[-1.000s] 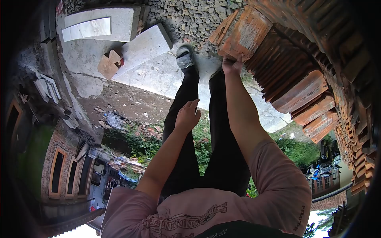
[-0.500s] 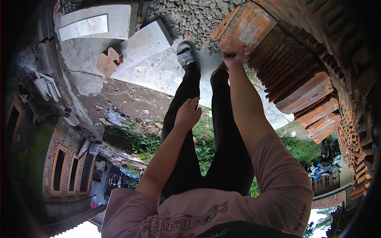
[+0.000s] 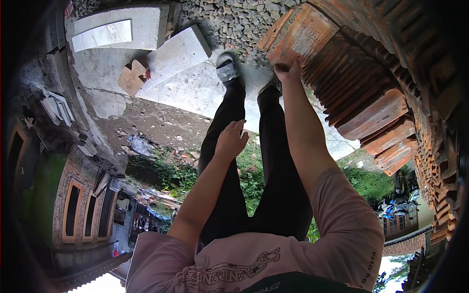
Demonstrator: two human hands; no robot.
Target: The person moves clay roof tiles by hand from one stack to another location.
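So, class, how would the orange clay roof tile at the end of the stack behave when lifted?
The orange clay roof tile looks thick and rigid, so probably heavy for its size. Its rough face should give the right hand fair grip. Dropped on the pale concrete ground, it would likely crack.

daylight on a concrete floor (image 3: 195, 93), gravel (image 3: 234, 19), grass (image 3: 168, 178) and a brick house (image 3: 59, 188) with windows (image 3: 70, 211).

The roof tiles (image 3: 342, 73) at the right hand (image 3: 288, 71) are matt, rough terracotta, dusted pale. Left of the tiles, the grey slabs (image 3: 178, 51) are probably concrete, coarse beside loose gravel (image 3: 234, 19).
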